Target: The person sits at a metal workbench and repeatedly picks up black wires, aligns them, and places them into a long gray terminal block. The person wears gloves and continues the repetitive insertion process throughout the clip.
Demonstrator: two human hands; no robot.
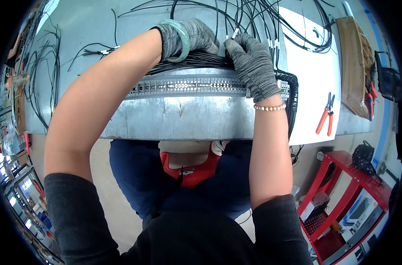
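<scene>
Head view: right hand (254, 66) fingers pinch a white-tipped black wire (232, 34) and left hand (190, 37) presses the wire bundle (196, 57) behind the terminal strip (187, 85) near the table's (179, 119) front edge, many loose wires (271, 22) seemingly left.

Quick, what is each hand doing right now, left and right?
Left hand: curled on the black wire bundle.
Right hand: pinching a wire end.

Both bare forearms reach from the near edge toward the far side, elbows bent outward. The left hand (190, 37), in a grey knit glove, curls palm-down with fingers bent. The right hand (253, 66), gloved alike, lies just beside it, fingertips pinched together at its far end, knuckles up.
</scene>
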